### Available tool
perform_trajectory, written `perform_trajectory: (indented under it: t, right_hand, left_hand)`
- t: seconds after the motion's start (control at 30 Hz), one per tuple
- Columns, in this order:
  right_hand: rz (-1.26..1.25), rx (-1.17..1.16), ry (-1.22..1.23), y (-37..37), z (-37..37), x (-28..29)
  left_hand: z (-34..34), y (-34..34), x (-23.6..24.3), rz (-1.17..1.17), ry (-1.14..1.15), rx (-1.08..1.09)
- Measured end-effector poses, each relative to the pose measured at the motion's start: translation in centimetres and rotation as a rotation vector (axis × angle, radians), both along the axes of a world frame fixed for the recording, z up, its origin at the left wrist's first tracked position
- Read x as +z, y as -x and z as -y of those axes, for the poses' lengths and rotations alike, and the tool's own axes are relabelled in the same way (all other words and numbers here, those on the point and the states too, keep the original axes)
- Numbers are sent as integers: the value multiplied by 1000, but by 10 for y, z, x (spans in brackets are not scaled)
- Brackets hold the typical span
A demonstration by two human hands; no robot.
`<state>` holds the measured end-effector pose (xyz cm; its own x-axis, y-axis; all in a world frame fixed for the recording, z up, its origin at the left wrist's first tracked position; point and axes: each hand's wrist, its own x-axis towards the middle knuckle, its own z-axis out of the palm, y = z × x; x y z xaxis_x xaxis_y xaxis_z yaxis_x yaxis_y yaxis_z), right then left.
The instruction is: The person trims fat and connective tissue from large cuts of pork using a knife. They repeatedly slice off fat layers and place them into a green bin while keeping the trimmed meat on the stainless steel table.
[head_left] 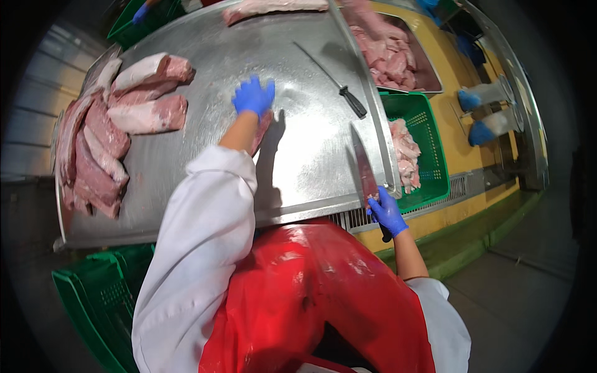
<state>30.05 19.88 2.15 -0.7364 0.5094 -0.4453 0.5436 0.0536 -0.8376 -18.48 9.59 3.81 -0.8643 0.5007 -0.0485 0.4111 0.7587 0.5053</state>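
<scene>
My left hand [254,96], in a blue glove, reaches out over the steel table [311,168] with its fingers spread. A piece of meat [263,129] lies beside and partly under my left wrist, mostly hidden by the forearm. In my right hand [388,212], also gloved in blue, is a knife [364,168], its long blade pointing away from me over the table's right edge. A sharpening steel [353,101] with a black handle lies farther up on the table.
Several meat slabs [93,149] are heaped on the table's left side; another slab [273,7] lies at the far edge. To the right are a metal bin of meat [429,68] and a green crate of trimmings [435,180]. Green crates [93,298] stand at lower left. Another person's gloved hand [140,13] shows at upper left.
</scene>
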Motion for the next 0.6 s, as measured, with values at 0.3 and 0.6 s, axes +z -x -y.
perform_trajectory:
  t: [0.3, 0.6]
  right_hand:
    - [-238, 289, -400, 64, -38, -60]
    - [-23, 962, -434, 326, -25, 0]
  left_hand:
    - [137, -175, -55, -220, -52, -611]
    - [153, -144, -81, -374, -15, -325]
